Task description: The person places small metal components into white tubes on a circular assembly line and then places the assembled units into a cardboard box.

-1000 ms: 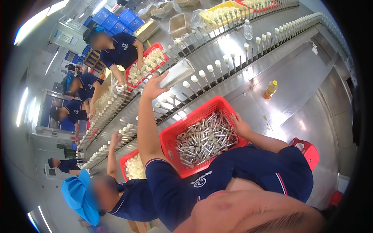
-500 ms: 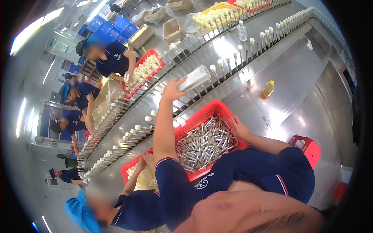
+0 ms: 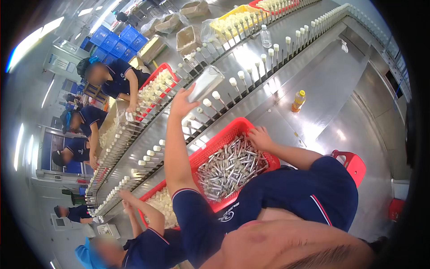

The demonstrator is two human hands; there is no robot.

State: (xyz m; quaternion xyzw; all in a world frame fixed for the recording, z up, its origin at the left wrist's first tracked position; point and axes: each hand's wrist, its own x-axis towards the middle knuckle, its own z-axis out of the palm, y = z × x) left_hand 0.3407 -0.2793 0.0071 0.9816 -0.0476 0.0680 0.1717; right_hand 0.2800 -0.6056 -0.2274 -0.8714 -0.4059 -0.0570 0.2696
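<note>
Your left hand [image 3: 181,104] has risen toward 12 o'clock, gripping a clear pouch [image 3: 205,84] over the pegs; right hand [image 3: 260,138] stays curled on tubes in the red basket [image 3: 226,134].

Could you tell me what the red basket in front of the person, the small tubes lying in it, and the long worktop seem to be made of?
The red basket looks like moulded plastic: matte, with perforated lattice walls. The small tubes look metallic or silver-coated, with bright glints, though shiny plastic cannot be ruled out. The worktop appears to be brushed stainless steel: grey, reflecting broad streaks of light.
</note>
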